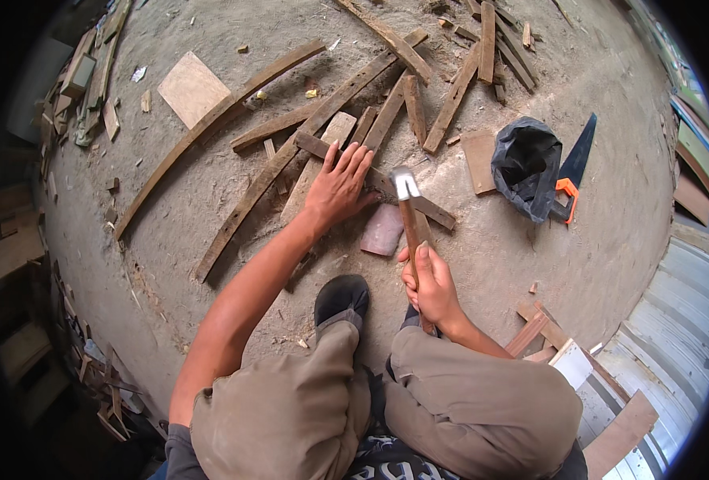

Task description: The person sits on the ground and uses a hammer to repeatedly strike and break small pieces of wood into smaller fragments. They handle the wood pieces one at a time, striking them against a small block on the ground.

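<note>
My right hand (434, 288) is wrapped round the brown handle of a claw hammer (410, 216), whose metal head points away from me. The hammer passes over a short wooden batten (434, 212) that lies crosswise on other wood. On the left part of this batten rests my left hand (338, 184), its fingers stretched out and pressed flat; it grips nothing. Under and beyond the left hand run a pale plank (297, 200) and a long dark batten (246, 206). A pinkish block (382, 230) sits just left of the hammer handle, near my feet.
To the right stand a black plastic bag (522, 172), open at the top, and a handsaw (577, 164) with an orange-and-black handle. A square board (193, 90) and a curved-looking batten (162, 172) lie at the left. Wood scraps (542, 332) and corrugated metal sheets (674, 312) are at the lower right.
</note>
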Demonstrator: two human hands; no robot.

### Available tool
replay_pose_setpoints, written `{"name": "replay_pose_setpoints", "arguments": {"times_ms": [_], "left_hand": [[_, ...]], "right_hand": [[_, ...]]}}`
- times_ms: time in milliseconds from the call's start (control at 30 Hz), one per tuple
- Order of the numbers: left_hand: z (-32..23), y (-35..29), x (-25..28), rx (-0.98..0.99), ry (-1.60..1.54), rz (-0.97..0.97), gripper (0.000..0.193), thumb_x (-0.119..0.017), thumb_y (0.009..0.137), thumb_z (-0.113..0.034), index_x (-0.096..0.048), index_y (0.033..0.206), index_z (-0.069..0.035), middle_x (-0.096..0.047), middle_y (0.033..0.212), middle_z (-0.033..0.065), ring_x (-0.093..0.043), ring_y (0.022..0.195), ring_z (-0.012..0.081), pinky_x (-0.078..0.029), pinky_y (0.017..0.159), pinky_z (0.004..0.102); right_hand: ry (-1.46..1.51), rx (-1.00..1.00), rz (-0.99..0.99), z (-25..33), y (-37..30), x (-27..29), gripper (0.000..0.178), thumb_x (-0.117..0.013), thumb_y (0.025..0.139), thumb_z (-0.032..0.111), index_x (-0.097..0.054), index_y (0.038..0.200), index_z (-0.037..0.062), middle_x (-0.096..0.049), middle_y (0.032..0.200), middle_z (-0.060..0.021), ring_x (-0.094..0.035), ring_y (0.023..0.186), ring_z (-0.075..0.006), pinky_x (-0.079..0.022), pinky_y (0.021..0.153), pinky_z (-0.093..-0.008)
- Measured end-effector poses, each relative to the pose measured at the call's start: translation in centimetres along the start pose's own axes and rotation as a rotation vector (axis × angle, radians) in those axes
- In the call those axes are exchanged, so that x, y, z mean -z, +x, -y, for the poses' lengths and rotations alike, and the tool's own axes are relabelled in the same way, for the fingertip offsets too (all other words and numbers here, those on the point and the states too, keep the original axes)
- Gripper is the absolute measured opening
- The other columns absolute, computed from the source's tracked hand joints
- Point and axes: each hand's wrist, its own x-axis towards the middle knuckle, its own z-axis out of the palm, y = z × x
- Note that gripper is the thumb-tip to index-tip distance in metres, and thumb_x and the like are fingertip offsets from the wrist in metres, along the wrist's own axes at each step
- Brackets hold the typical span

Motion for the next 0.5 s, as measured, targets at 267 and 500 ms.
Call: {"name": "replay_pose_setpoints", "arguments": {"times_ms": [267,500], "left_hand": [[-0.4,0.4,0.1,-0.007,-0.038,-0.031,0.079,-0.057,0.089,-0.056,-0.038,0.143,-0.002,-0.044,0.145,0.0098,-0.033,0.141,0.0241,-0.015,0.12,0.0488],[-0.6,-0.1,0.0,0.001,-0.073,-0.042,0.071,-0.057,0.091,-0.049,-0.039,0.142,-0.003,-0.045,0.143,0.0091,-0.035,0.14,0.0236,-0.015,0.12,0.0488]], "right_hand": [[-0.064,0.513,-0.043,-5.4,3.3,1.9,0.055,-0.035,0.101,0.058,-0.046,0.097,0.0041,-0.04,0.066,0.0015,-0.037,0.056,-0.0059,-0.032,0.049,-0.0228],[-0.184,0.246,-0.189,-4.0,1.9,1.8,0.053,-0.039,0.104,0.05,-0.053,0.08,0.0052,-0.046,0.061,0.0009,-0.044,0.054,-0.0078,-0.035,0.05,-0.0268]]}}
